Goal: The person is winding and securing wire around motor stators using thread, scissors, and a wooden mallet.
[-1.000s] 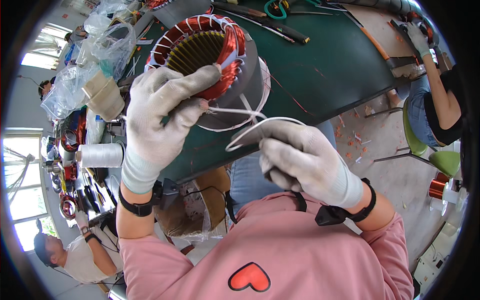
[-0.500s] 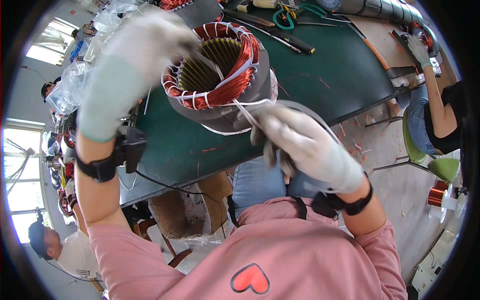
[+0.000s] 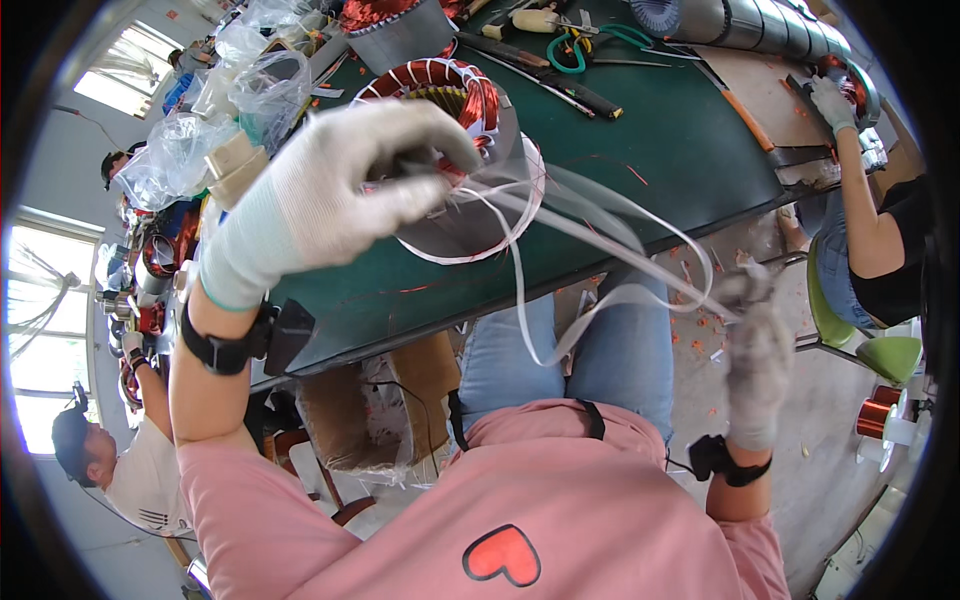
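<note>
A motor stator (image 3: 515, 135) stands on the green table, its red copper winding (image 3: 485, 95) laced with white bands around the rim. My left hand (image 3: 365, 170), in a white glove with grey fingertips, curls over the near side of the winding. Its fingers bend in toward the thumb; what lies between the tips is hidden. Off to the right, beyond the table's edge, my gloved right hand (image 3: 758, 350) is smeared by motion but grips a white lacing tape (image 3: 650, 268). The tape runs taut from the winding to it, with a loose loop hanging over my lap.
Behind the stator sits another wound stator (image 3: 400, 35). Pliers, green-handled scissors (image 3: 568, 55) and a black-handled knife (image 3: 590, 100) lie at the back. Plastic bags (image 3: 180, 165) pile up at left. At right a co-worker's gloved hand (image 3: 832, 105) touches another winding.
My right hand has swung away to the right, drawing the white tape out long. My left hand has come down and right, from above the stator's left side to its near rim.
</note>
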{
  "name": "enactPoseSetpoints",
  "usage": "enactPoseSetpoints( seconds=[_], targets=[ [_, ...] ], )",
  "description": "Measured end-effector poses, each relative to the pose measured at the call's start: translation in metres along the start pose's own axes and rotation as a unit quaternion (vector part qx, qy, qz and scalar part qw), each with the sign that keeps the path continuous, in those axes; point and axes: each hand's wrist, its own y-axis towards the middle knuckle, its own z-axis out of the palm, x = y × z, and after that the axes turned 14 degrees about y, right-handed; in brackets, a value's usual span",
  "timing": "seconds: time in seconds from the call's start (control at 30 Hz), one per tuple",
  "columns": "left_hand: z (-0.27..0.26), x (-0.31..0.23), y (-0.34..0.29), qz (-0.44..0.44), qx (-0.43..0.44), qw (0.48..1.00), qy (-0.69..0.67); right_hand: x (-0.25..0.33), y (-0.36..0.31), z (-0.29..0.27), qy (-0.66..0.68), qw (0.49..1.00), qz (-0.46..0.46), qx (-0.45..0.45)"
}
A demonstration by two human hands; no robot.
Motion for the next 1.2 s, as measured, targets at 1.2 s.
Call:
enactPoseSetpoints(
  seconds=[1.2],
  targets=[
    [0.082, 0.007, -0.013, -0.048, -0.368, 0.916, 0.151, -0.017, 0.051, 0.217, 0.165, 0.952, -0.155, 0.205]
  ],
)
